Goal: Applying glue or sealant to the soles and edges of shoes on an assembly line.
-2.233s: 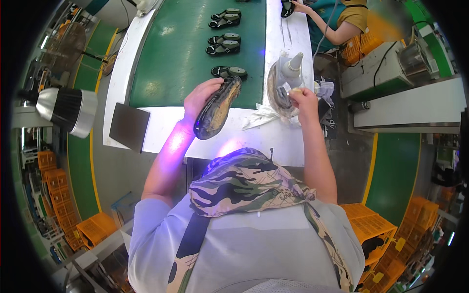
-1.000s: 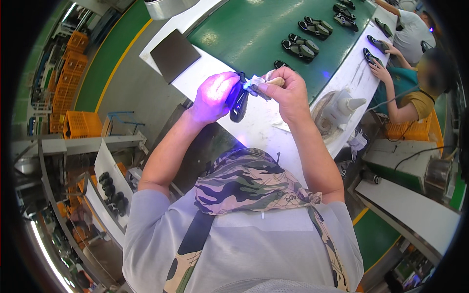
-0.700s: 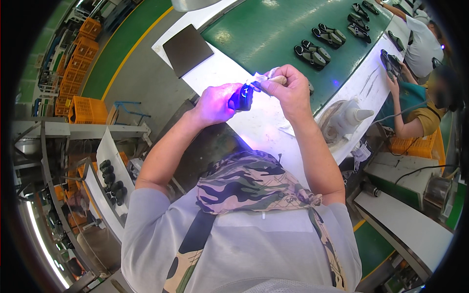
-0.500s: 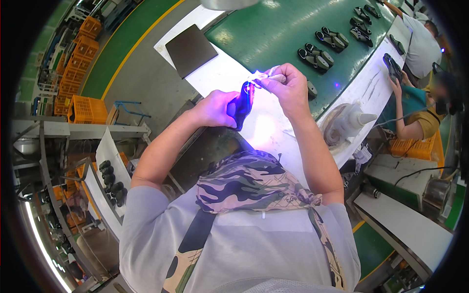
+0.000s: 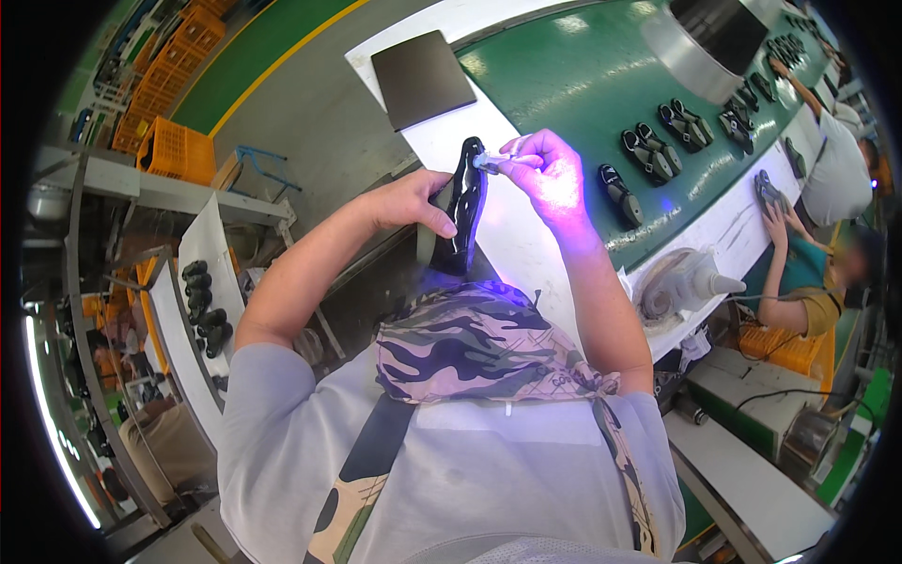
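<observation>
My left hand is wrapped round the side of a glossy black shoe, its thumb across the upper. The shoe is held lengthwise, one end pointing away from me. My right hand pinches a small whitish, crumpled thing, perhaps a cloth, against the shoe's far end. What exactly it is remains too small to tell. Violet light falls on the back of my right hand and wrist. Below both hands lies the white worktop.
Past the worktop, a green conveyor belt carries several black sandals. A dark square board lies at the far left. A metal lamp housing hangs over the belt. A white squeeze bottle is at right. Co-workers sit beyond.
The view has swung, bringing the lamp housing in at the top right. The violet glow has left the shoe and my left hand and now lies on my right hand. Both hands keep their holds.
</observation>
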Tool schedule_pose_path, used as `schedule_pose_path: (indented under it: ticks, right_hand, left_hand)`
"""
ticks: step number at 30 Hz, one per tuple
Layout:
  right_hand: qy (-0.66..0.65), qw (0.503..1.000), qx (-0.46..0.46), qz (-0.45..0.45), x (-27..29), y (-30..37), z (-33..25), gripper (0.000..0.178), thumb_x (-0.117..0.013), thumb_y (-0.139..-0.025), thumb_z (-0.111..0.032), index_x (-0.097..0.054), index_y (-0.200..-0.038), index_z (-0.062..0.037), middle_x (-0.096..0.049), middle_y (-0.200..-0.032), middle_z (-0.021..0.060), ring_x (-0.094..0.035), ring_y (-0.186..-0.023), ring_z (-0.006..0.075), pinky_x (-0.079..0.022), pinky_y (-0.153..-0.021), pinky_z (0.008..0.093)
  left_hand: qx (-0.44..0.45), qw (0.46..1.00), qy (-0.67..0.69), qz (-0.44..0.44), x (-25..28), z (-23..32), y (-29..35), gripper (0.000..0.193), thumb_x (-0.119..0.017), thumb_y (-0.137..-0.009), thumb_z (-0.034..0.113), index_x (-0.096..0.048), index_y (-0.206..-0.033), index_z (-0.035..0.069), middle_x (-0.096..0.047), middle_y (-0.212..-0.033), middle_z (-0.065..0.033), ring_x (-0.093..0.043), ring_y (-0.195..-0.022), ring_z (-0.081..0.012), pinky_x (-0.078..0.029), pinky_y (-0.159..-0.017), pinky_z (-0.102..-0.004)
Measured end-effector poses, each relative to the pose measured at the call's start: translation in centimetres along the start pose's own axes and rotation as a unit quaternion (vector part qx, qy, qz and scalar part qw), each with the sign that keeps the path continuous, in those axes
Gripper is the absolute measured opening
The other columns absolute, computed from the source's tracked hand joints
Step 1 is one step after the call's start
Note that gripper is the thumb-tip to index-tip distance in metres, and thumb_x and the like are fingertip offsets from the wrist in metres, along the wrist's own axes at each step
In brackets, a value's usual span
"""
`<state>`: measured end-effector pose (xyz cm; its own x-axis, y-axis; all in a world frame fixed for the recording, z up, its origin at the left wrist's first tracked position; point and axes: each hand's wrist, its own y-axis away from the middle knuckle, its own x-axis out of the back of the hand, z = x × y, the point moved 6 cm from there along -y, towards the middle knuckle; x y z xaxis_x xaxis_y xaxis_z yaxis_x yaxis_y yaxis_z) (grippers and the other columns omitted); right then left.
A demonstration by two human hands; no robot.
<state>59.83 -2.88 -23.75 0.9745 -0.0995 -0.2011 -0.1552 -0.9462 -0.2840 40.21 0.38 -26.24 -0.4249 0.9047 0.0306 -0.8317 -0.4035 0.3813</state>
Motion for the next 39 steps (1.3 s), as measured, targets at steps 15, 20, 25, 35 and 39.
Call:
schedule_pose_path:
  ticks: [15, 20, 25, 35, 39]
  right_hand:
    - [-0.028, 0.969, -0.132, -0.207, -6.6, -0.1, 2.4, 0.020, -0.071, -0.077, 0.004, -0.052, -0.080, -0.0036, -0.064, -0.092, 0.0108, -0.061, -0.094, 0.0170, -0.050, -0.081, 0.0317]
    - [-0.016, 0.972, -0.115, -0.205, -6.1, 0.2, 2.7, 0.018, -0.071, -0.076, 0.005, -0.056, -0.081, -0.0030, -0.066, -0.092, 0.0095, -0.060, -0.086, 0.0127, -0.049, -0.079, 0.0279]
    - [0.030, 0.971, -0.102, -0.213, -5.6, 1.0, 2.0, 0.019, -0.068, -0.077, 0.007, -0.053, -0.080, -0.0038, -0.063, -0.095, 0.0113, -0.061, -0.094, 0.0169, -0.049, -0.081, 0.0311]
    - [-0.104, 0.983, -0.130, -0.076, -2.9, 1.5, 4.0, 0.018, -0.071, -0.079, 0.006, -0.056, -0.085, -0.0021, -0.065, -0.093, 0.0109, -0.062, -0.079, 0.0138, -0.051, -0.071, 0.0279]
    - [-0.164, 0.972, -0.164, -0.029, -3.6, 1.4, 4.8, 0.017, -0.072, -0.081, 0.004, -0.056, -0.088, -0.0008, -0.064, -0.089, 0.0103, -0.063, -0.075, 0.0139, -0.051, -0.066, 0.0267]
  left_hand:
    - [0.006, 0.937, 0.299, 0.179, 4.4, -3.8, 4.8, 0.053, -0.078, -0.073, 0.008, -0.056, -0.120, -0.003, -0.068, -0.107, -0.0109, -0.068, -0.096, -0.0212, -0.055, -0.089, -0.0350]
    - [0.011, 0.925, 0.322, 0.202, 3.6, -4.6, 4.9, 0.047, -0.075, -0.077, 0.007, -0.057, -0.119, -0.001, -0.068, -0.107, -0.0105, -0.068, -0.094, -0.0212, -0.056, -0.087, -0.0358]
    - [0.007, 0.907, 0.347, 0.237, 3.4, -5.8, 4.9, 0.043, -0.073, -0.080, 0.008, -0.057, -0.120, 0.000, -0.067, -0.108, -0.0106, -0.068, -0.095, -0.0219, -0.056, -0.087, -0.0378]
    - [-0.142, 0.837, 0.488, 0.202, 2.2, -5.6, 4.7, 0.048, -0.070, -0.085, 0.014, -0.053, -0.129, 0.004, -0.064, -0.120, -0.0093, -0.063, -0.112, -0.0240, -0.048, -0.102, -0.0418]
    - [-0.189, 0.826, 0.486, 0.214, 2.0, -4.5, 4.7, 0.048, -0.071, -0.085, 0.014, -0.053, -0.129, 0.005, -0.065, -0.119, -0.0080, -0.062, -0.112, -0.0235, -0.047, -0.104, -0.0409]
